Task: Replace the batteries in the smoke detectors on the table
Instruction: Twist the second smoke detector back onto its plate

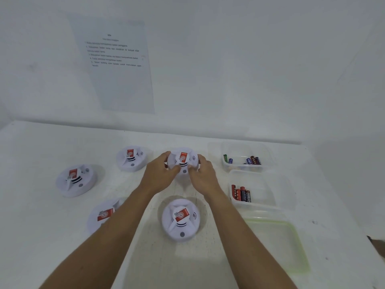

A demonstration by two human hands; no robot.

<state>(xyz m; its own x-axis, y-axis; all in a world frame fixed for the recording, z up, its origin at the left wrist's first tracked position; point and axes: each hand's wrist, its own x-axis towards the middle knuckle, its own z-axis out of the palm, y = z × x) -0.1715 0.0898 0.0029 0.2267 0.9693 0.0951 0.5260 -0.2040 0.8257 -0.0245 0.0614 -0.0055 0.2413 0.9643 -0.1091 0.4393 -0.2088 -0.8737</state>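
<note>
Both hands are on 1 unit: the left hand (160, 174) and the right hand (205, 174) grip the held smoke detector (183, 160) from opposite sides, fingers curled round its rim, just above the centre of the frame. Whether the unit rests on the white table (41, 226) or is lifted cannot be told.

4 further detectors lie on the table, red label up:
- the near detector (181, 219), directly below the hands
- the lower-left detector (103, 214), partly hidden by the left forearm
- the far-left detector (76, 180)
- the upper-left detector (132, 158)

Right of the hands, the upper container (241, 148) holds mixed batteries (252, 160). Just below it, the lower container (264, 190) holds red and dark batteries (241, 193). A green-rimmed lid (277, 245) lies at lower right. A printed sheet (116, 63) is on the wall, upper left.
</note>
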